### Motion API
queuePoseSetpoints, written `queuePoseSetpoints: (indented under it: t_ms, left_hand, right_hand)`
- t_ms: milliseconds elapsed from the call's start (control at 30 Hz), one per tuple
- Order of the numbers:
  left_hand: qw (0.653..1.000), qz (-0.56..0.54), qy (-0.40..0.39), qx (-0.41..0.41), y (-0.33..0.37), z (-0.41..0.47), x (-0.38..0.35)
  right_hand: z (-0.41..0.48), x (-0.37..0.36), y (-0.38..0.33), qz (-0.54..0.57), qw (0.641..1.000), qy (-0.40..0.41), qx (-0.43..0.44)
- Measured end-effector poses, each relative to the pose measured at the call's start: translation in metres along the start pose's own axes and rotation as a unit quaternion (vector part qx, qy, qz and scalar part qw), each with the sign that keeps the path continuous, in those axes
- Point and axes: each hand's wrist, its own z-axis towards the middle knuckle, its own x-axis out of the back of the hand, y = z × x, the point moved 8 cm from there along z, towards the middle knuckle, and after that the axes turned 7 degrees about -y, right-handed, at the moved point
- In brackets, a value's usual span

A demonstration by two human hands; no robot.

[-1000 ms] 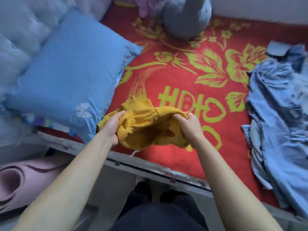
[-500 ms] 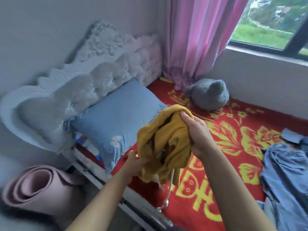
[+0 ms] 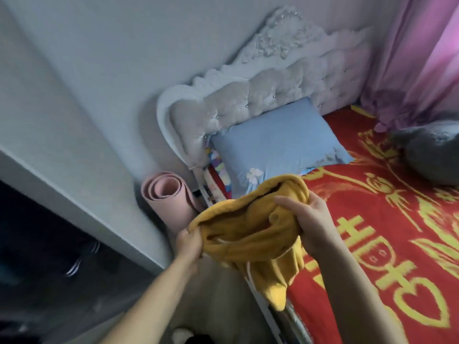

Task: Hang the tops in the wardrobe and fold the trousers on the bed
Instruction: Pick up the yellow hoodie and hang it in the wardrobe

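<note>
The person stands at the side of the bed (image 3: 367,244) and holds a yellow garment (image 3: 248,234) bunched up in the air, just over the edge of the bed. The fingers of the left hand (image 3: 188,244) are closed on its left rim, and the right hand (image 3: 310,224) grips the other side, with the thumb on top. Behind it a blue pillow (image 3: 278,145) leans on the headboard (image 3: 248,100), and a rolled pink mat (image 3: 169,197) stands on the floor beside the bed.
</note>
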Motion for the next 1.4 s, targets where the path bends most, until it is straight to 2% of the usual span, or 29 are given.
queuePoseSetpoints:
  t_ms: [100, 267, 367, 500, 600, 767, 833, 1067, 1167, 1300, 1400]
  left_hand:
    - [0.998, -0.043, 0.037, -0.036, 0.009, -0.018, 0.065]
    - [0.992, -0.056, 0.007, -0.112, 0.036, -0.057, 0.177]
    - [0.981, -0.097, -0.053, -0.16, 0.041, -0.087, 0.251]
    - [0.971, -0.105, -0.059, -0.208, 0.025, -0.127, 0.369]
    - [0.967, -0.103, -0.017, -0.233, 0.018, -0.151, 0.456]
    - [0.94, -0.1, 0.169, -0.279, 0.021, -0.178, 0.576]
    - [0.927, -0.103, 0.217, -0.289, 0.023, -0.184, 0.608]
    - [0.908, -0.17, 0.261, -0.279, 0.033, -0.167, 0.695]
    - [0.909, -0.164, 0.271, -0.273, 0.041, -0.144, 0.729]
    - [0.901, -0.163, 0.302, -0.267, 0.058, -0.108, 0.777]
    - [0.895, -0.162, 0.326, -0.257, 0.077, -0.079, 0.812]
  right_hand:
    - [-0.008, -0.062, -0.001, -0.068, 0.996, -0.058, 0.026]
    - [-0.05, -0.176, -0.008, -0.167, 0.969, -0.159, 0.092]
    - [-0.083, -0.235, -0.008, -0.177, 0.964, -0.149, 0.129]
    - [-0.136, -0.323, 0.008, -0.179, 0.961, -0.131, 0.165]
    - [-0.176, -0.393, 0.022, -0.204, 0.949, -0.141, 0.193]
    - [-0.222, -0.499, 0.042, -0.258, 0.925, -0.188, 0.205]
    - [-0.23, -0.531, 0.047, -0.263, 0.92, -0.204, 0.205]
    - [-0.22, -0.626, 0.069, -0.312, 0.896, -0.23, 0.219]
    - [-0.19, -0.674, 0.088, -0.327, 0.89, -0.246, 0.201]
    - [-0.143, -0.756, 0.097, -0.381, 0.855, -0.246, 0.252]
    - [-0.118, -0.827, 0.086, -0.361, 0.846, -0.279, 0.276]
